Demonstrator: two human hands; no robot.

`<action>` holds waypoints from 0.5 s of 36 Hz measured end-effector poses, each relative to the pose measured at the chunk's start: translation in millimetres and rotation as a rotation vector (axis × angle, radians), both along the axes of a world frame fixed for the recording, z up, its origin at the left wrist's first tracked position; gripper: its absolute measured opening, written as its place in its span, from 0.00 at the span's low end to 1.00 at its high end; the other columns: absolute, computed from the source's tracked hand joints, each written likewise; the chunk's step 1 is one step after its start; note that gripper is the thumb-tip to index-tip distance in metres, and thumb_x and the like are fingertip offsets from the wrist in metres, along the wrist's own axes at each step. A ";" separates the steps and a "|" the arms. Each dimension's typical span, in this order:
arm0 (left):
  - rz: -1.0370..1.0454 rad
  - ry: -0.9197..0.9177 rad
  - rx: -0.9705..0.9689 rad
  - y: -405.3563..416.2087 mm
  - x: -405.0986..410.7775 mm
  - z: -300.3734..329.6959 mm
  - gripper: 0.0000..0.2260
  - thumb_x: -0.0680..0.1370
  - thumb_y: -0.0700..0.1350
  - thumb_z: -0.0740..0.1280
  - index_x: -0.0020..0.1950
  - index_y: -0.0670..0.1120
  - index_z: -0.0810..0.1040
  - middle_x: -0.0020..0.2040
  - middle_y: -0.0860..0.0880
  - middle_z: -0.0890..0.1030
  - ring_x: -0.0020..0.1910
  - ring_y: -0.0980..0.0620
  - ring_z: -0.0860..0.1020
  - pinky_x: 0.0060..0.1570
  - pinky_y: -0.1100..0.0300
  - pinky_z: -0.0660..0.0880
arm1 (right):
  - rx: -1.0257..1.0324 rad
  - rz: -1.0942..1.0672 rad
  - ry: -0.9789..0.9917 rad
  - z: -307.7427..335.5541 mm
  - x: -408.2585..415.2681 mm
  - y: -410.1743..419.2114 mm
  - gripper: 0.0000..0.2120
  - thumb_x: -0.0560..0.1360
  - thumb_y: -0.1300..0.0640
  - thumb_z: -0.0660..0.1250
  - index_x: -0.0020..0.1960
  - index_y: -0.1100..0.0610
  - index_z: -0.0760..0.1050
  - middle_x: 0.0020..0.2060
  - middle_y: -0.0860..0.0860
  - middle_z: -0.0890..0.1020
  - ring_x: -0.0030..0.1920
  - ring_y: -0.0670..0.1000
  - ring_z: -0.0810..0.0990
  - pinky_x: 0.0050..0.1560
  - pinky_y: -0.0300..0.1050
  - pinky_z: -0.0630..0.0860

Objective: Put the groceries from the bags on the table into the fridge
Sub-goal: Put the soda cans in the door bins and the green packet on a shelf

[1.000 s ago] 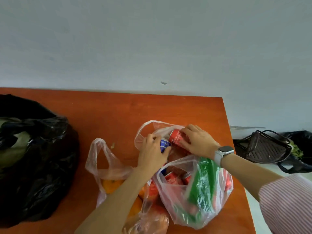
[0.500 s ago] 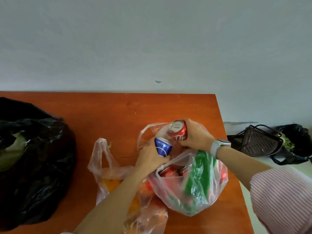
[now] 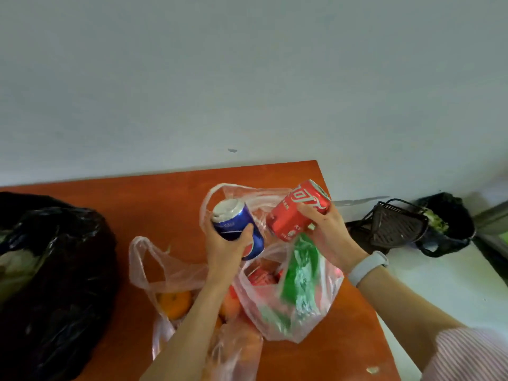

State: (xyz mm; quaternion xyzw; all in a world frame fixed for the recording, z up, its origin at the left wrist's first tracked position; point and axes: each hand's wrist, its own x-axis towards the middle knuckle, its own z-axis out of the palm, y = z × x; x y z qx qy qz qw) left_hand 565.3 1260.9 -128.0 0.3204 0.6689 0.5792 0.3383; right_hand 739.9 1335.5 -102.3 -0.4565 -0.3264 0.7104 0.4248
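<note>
- The left hand [image 3: 228, 248] is holding a blue cylindrical metal drink can [image 3: 238, 229] above the bags, its fingers curled round the far side and the thumb lying across the near side; most of those fingers are hiding behind the can.
- The right hand [image 3: 328, 233] is gripping a red cylindrical metal drink can [image 3: 298, 210], tilted with its top toward the wall; the fingers are wrapping its lower end.
- Both cans are sitting higher than half a second ago, when they were just at the mouth of the bag; now they are fully clear of it and apart from each other.
- Below them a thin translucent plastic bag [image 3: 291, 306] is standing on the orange wooden counter [image 3: 154, 196], showing more red cans and a green packet [image 3: 299, 273], blurred and hard to read.
- A second clear plastic bag with oranges [image 3: 173, 299] is lying just beside it, partly covered by the left forearm.
- A crumpled black plastic bag [image 3: 55, 284] is sitting at the left, cut off by the frame edge.
- On the floor past the counter a dark slotted plastic basket [image 3: 393, 226] is leaning next to another black bag [image 3: 448, 229] holding something green that I cannot identify.
- A pale wristband [image 3: 369, 266] is circling the right wrist.
</note>
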 end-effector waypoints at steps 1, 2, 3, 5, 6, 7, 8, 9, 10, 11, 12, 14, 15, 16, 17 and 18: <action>0.021 -0.015 -0.008 -0.5 -1.9 5.9 0.31 0.69 0.37 0.74 0.68 0.46 0.65 0.59 0.50 0.75 0.54 0.56 0.76 0.48 0.75 0.72 | -0.012 -0.026 0.029 2.9 3.3 -4.2 0.36 0.61 0.57 0.74 0.68 0.55 0.65 0.58 0.55 0.78 0.53 0.52 0.79 0.39 0.43 0.78; 0.038 -0.035 -0.011 -1.5 -2.2 15.5 0.29 0.70 0.38 0.73 0.68 0.45 0.65 0.58 0.49 0.76 0.53 0.55 0.77 0.47 0.73 0.73 | -0.015 -0.047 0.051 5.5 6.5 -8.2 0.35 0.62 0.56 0.73 0.67 0.56 0.66 0.57 0.55 0.78 0.53 0.52 0.79 0.40 0.44 0.78; 0.043 -0.067 -0.004 -1.8 -3.2 23.4 0.26 0.72 0.40 0.72 0.67 0.45 0.66 0.57 0.47 0.77 0.52 0.54 0.78 0.47 0.70 0.73 | -0.012 -0.064 0.067 8.8 10.4 -12.7 0.34 0.63 0.56 0.72 0.67 0.56 0.66 0.56 0.55 0.79 0.53 0.53 0.79 0.43 0.46 0.78; 0.029 -0.297 0.019 -2.9 -2.8 43.9 0.21 0.74 0.44 0.69 0.65 0.46 0.69 0.55 0.45 0.79 0.49 0.50 0.80 0.43 0.61 0.77 | 0.001 -0.084 0.088 16.5 19.7 -22.8 0.31 0.64 0.55 0.71 0.66 0.57 0.68 0.56 0.56 0.79 0.53 0.54 0.79 0.47 0.51 0.78; 0.010 -0.516 0.002 -4.6 0.5 56.7 0.19 0.74 0.46 0.68 0.64 0.47 0.70 0.53 0.45 0.80 0.45 0.50 0.81 0.38 0.59 0.78 | 0.007 -0.094 0.096 20.9 24.8 -28.3 0.30 0.65 0.54 0.71 0.66 0.57 0.68 0.56 0.56 0.79 0.53 0.54 0.80 0.49 0.52 0.78; -0.037 -0.722 -0.024 -6.9 3.3 66.6 0.16 0.75 0.48 0.67 0.62 0.47 0.72 0.48 0.46 0.82 0.41 0.50 0.82 0.34 0.58 0.79 | 0.012 -0.105 0.100 24.5 31.6 -34.3 0.30 0.66 0.54 0.71 0.66 0.57 0.68 0.57 0.57 0.79 0.54 0.55 0.79 0.51 0.54 0.78; -0.093 -0.866 -0.067 -11.0 7.7 77.2 0.14 0.75 0.50 0.66 0.58 0.46 0.74 0.43 0.47 0.83 0.36 0.50 0.82 0.33 0.58 0.79 | 0.015 -0.113 0.106 28.8 38.4 -40.9 0.29 0.66 0.54 0.70 0.66 0.57 0.68 0.57 0.57 0.79 0.56 0.56 0.79 0.53 0.56 0.77; -0.165 -0.926 -0.118 -14.7 12.6 83.5 0.13 0.75 0.52 0.66 0.55 0.46 0.75 0.38 0.47 0.83 0.33 0.50 0.81 0.33 0.58 0.80 | 0.016 -0.122 0.112 32.6 46.9 -48.1 0.29 0.67 0.53 0.70 0.66 0.57 0.68 0.58 0.57 0.79 0.56 0.57 0.79 0.54 0.58 0.76; -0.228 -0.944 -0.167 -19.5 19.3 89.8 0.14 0.74 0.52 0.67 0.54 0.46 0.76 0.36 0.47 0.82 0.32 0.50 0.81 0.34 0.58 0.80 | 0.017 -0.133 0.122 37.1 56.1 -56.3 0.29 0.67 0.53 0.69 0.66 0.57 0.68 0.58 0.58 0.79 0.56 0.57 0.79 0.54 0.58 0.76; -0.283 -0.929 -0.205 -23.7 26.7 92.8 0.15 0.72 0.52 0.69 0.54 0.45 0.76 0.36 0.47 0.82 0.32 0.49 0.81 0.35 0.57 0.79 | 0.024 -0.150 0.121 41.5 66.6 -65.2 0.29 0.67 0.53 0.69 0.66 0.57 0.68 0.58 0.58 0.79 0.56 0.57 0.79 0.53 0.57 0.77; -0.335 -0.910 -0.238 -28.9 37.6 98.1 0.17 0.70 0.50 0.71 0.55 0.44 0.76 0.38 0.46 0.82 0.33 0.48 0.80 0.37 0.56 0.78 | 0.037 -0.167 0.105 46.0 76.9 -75.1 0.29 0.67 0.53 0.69 0.65 0.57 0.68 0.57 0.57 0.79 0.54 0.57 0.80 0.51 0.56 0.78; -0.438 -0.878 -0.279 -38.6 61.3 101.9 0.20 0.65 0.46 0.73 0.55 0.43 0.76 0.41 0.44 0.81 0.36 0.46 0.79 0.42 0.54 0.77 | 0.065 -0.216 0.035 52.4 101.0 -97.5 0.29 0.65 0.52 0.71 0.64 0.56 0.69 0.55 0.57 0.80 0.51 0.55 0.82 0.47 0.53 0.79; -0.503 -0.876 -0.293 -44.6 75.8 104.7 0.20 0.65 0.44 0.73 0.55 0.43 0.76 0.42 0.43 0.81 0.37 0.45 0.79 0.43 0.52 0.77 | 0.086 -0.249 0.005 54.7 114.7 -109.8 0.28 0.65 0.52 0.72 0.63 0.56 0.69 0.54 0.57 0.80 0.49 0.54 0.82 0.45 0.52 0.79; -0.580 -0.873 -0.319 -51.2 91.8 107.1 0.20 0.65 0.42 0.73 0.56 0.42 0.75 0.42 0.43 0.81 0.37 0.44 0.79 0.44 0.50 0.77 | 0.105 -0.287 -0.022 55.9 129.6 -122.7 0.29 0.64 0.53 0.74 0.62 0.57 0.69 0.54 0.57 0.80 0.49 0.54 0.82 0.45 0.53 0.80; -0.671 -0.845 -0.345 -58.2 109.2 108.5 0.22 0.64 0.40 0.73 0.57 0.42 0.74 0.43 0.42 0.80 0.38 0.44 0.79 0.46 0.49 0.76 | 0.116 -0.324 -0.054 57.2 145.9 -136.9 0.31 0.64 0.53 0.75 0.63 0.57 0.69 0.55 0.58 0.80 0.51 0.56 0.82 0.48 0.54 0.79; -0.765 -0.790 -0.375 -66.4 128.6 111.9 0.23 0.64 0.40 0.73 0.58 0.42 0.73 0.44 0.41 0.80 0.38 0.44 0.79 0.45 0.50 0.76 | 0.131 -0.356 -0.082 59.6 162.4 -152.4 0.33 0.62 0.52 0.75 0.64 0.58 0.68 0.56 0.59 0.79 0.52 0.57 0.81 0.50 0.56 0.79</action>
